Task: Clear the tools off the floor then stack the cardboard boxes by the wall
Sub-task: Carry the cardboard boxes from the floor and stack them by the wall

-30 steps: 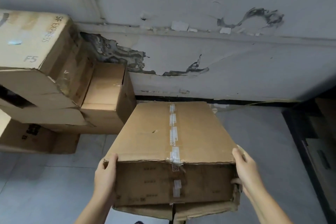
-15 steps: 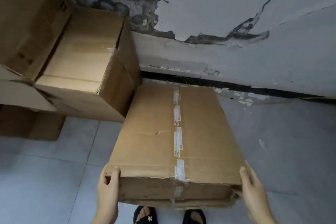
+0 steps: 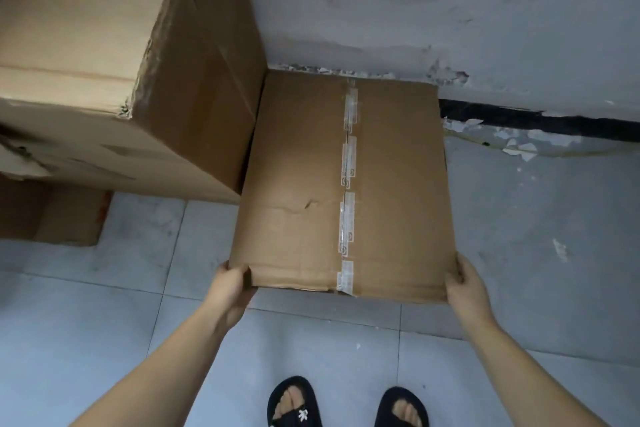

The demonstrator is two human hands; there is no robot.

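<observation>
A flat brown cardboard box [image 3: 304, 184] with a taped centre seam lies low at the foot of the wall, its far edge against the wall and its left side against a taller box. My left hand [image 3: 230, 288] grips its near left corner. My right hand [image 3: 465, 288] holds its near right corner. A large cardboard box [image 3: 104, 45] stands to the left, higher than the one I hold. No tools are in view.
A peeling grey wall [image 3: 485, 28] with a black baseboard strip runs along the back. Another low box [image 3: 52, 215] sits under the large one at the left. Paint flakes lie on the tiled floor [image 3: 536, 218] at the right. My sandalled feet [image 3: 346, 406] stand just behind the box.
The box I hold has gone down and forward to the wall, beside the large box. My head has tilted down, so my feet show.
</observation>
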